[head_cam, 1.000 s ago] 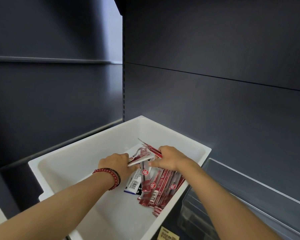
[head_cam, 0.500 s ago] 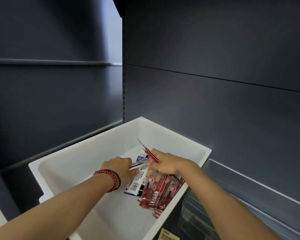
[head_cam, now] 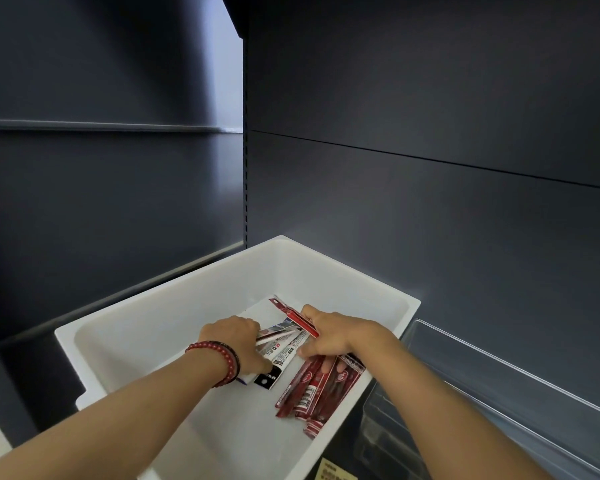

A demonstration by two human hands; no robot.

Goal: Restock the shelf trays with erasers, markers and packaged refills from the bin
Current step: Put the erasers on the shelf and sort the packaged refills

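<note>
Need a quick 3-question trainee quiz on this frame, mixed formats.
1. True or false: the pile of red refill packets lies inside the white bin.
2. Which wrist wears the red bead bracelet? A) left B) right C) neither
3. Fill in: the left hand grips white packets; the raised packet pinched by the right hand is ___.
Key: 1 true; 2 A; 3 red.
</note>
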